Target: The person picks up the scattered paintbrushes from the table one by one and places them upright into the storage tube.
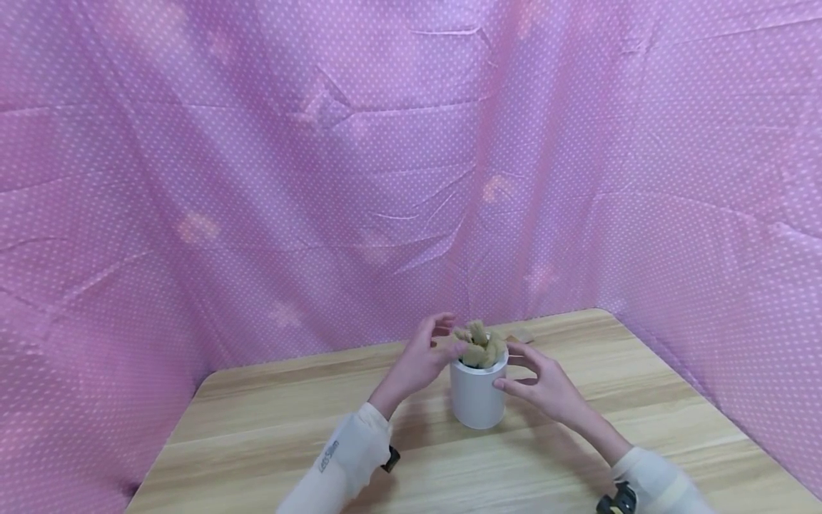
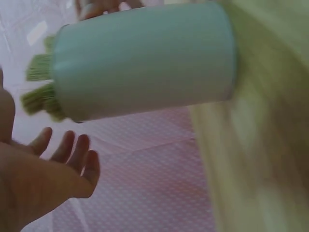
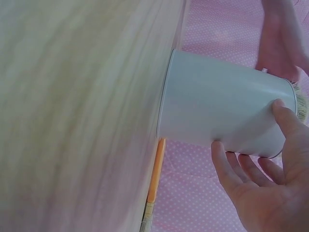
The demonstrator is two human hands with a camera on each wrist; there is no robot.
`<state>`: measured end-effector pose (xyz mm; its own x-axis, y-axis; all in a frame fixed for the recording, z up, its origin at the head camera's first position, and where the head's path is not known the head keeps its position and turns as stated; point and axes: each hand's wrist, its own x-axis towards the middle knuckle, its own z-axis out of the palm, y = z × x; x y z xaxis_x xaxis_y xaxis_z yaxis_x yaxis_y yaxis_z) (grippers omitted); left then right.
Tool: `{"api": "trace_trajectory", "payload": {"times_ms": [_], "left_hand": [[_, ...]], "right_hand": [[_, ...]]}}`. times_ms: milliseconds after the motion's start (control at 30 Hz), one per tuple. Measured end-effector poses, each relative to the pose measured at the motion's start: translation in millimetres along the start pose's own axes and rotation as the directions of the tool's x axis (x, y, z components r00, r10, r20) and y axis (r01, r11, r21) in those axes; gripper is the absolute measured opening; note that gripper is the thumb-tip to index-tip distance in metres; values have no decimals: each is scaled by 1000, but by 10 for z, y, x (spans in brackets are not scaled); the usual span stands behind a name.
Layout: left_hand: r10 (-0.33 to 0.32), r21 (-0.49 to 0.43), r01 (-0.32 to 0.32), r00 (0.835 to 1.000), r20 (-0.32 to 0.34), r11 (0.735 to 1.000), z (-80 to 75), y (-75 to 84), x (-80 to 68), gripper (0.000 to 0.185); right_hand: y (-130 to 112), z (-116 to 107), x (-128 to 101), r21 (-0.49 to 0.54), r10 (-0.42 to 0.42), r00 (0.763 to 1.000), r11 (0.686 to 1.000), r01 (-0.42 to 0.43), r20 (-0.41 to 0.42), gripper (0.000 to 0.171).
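A white cylindrical container (image 1: 478,401) stands upright on the table, with several pale bristled brush heads (image 1: 475,355) sticking out of its top. My right hand (image 1: 546,382) holds the container's right side near the rim; in the right wrist view its thumb and fingers lie about the wall. At the upper left, my left hand (image 1: 420,360) is beside the bristles. Its loosely bent fingers (image 2: 77,152) are apart from the container in the left wrist view. The brushes' handles are hidden inside.
A brush with an orange handle (image 3: 156,169) lies on the wooden table (image 1: 270,428) behind the container. Pink dotted cloth (image 1: 321,178) hangs along the table's back and sides.
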<state>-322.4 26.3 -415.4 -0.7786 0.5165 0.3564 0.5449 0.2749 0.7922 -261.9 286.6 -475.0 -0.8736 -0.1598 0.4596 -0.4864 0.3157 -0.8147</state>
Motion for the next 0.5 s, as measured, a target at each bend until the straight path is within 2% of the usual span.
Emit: {"api": "trace_trajectory", "payload": {"times_ms": [100,167,333,500], "left_hand": [[-54,13,54,997,58,998,64,-149,-77,101],[-82,-9,83,993,82,997,121,-235,-116,107],[-109,-124,119,990,91,985,218,-362,-179,95],[-115,-193,127,991,75,973,173,-422,-229,87]], "right_hand": [[6,8,10,1,-6,1000,1000,6,15,76],[8,8,16,1,-16,999,1000,16,34,76],[15,21,26,28,-21,992,999,18,123,77],[10,78,39,57,-5,982,998,-6,188,79]]}}
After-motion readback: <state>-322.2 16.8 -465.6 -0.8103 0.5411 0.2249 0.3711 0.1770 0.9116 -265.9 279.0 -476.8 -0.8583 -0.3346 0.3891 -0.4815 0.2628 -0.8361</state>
